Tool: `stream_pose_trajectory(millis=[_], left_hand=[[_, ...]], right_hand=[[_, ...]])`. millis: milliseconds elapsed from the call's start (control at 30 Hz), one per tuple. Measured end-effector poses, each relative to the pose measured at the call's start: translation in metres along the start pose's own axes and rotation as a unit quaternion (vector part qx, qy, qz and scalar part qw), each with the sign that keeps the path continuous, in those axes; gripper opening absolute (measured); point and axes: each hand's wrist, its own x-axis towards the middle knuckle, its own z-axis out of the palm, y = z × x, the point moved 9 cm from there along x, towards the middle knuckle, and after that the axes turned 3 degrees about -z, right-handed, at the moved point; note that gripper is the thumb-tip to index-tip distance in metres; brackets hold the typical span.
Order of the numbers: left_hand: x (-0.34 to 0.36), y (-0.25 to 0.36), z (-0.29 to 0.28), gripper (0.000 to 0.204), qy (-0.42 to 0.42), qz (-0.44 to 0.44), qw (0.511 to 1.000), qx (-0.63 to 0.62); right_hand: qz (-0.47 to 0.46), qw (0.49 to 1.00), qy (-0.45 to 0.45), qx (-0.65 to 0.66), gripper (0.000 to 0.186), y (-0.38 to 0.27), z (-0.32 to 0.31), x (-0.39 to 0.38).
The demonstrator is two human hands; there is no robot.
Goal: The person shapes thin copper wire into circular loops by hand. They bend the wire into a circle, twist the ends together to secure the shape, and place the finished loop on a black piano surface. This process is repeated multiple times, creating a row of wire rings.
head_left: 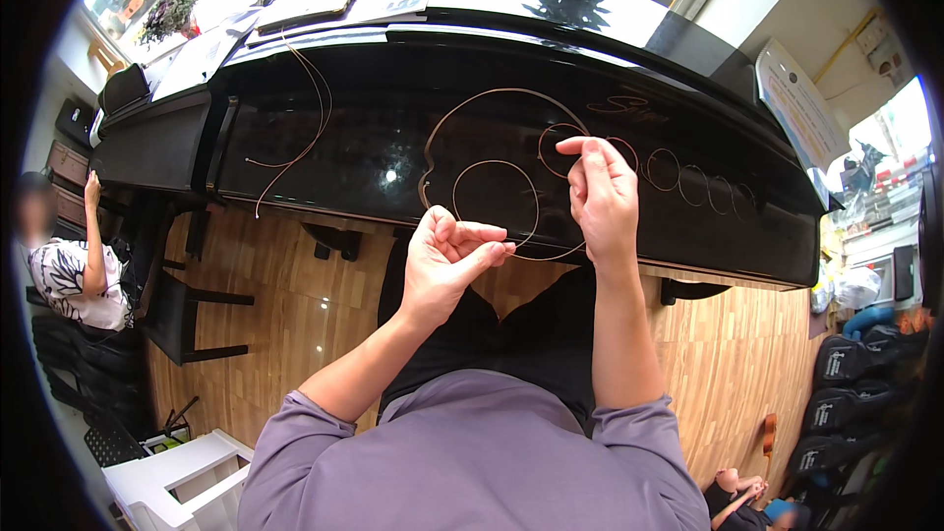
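Pinching coiled wire [492,197] w/ both hands: left [447,261], right [602,199].

The wire [492,165] I coil is thin and coppery brown, and a second strand [313,128] to my left looks the same shade, though it is too fine to be sure. The piano [393,138] behind is glossy black. My sleeves [472,462] are muted purple, my trousers [521,334] black. The floor [285,305] is warm honey wood in striped planks. A white stool [182,482] sits lower left.
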Motion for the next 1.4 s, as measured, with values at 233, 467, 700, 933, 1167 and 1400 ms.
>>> stream_pose_trajectory(millis=[233,467,700,933,1167,1400], left_hand=[[-0.002,0.019,0.009,0.044,-0.030,-0.020,0.998,0.041],[0.001,0.025,0.005,0.044,-0.025,-0.030,0.996,0.084],[0.004,0.054,-0.004,0.044,0.008,0.043,0.998,0.055],[-0.007,0.088,0.000,0.044,-0.035,-0.004,0.988,0.150],[-0.024,0.119,0.008,0.051,-0.071,-0.016,0.981,0.182],[-0.025,0.123,0.034,0.045,-0.147,-0.031,0.973,0.176]], right_hand=[[-0.006,0.995,-0.079,-0.062,0.033,0.004,0.021,-0.013],[-0.013,0.998,-0.051,0.040,0.041,0.002,0.004,-0.010],[-0.035,0.980,-0.186,0.067,0.096,-0.002,0.005,-0.066],[-0.100,0.785,-0.154,-0.592,0.082,-0.044,0.017,-0.093],[-0.078,0.787,-0.436,-0.430,0.061,-0.089,0.063,-0.141],[-0.163,0.914,-0.217,-0.301,0.048,-0.090,0.066,-0.105]])
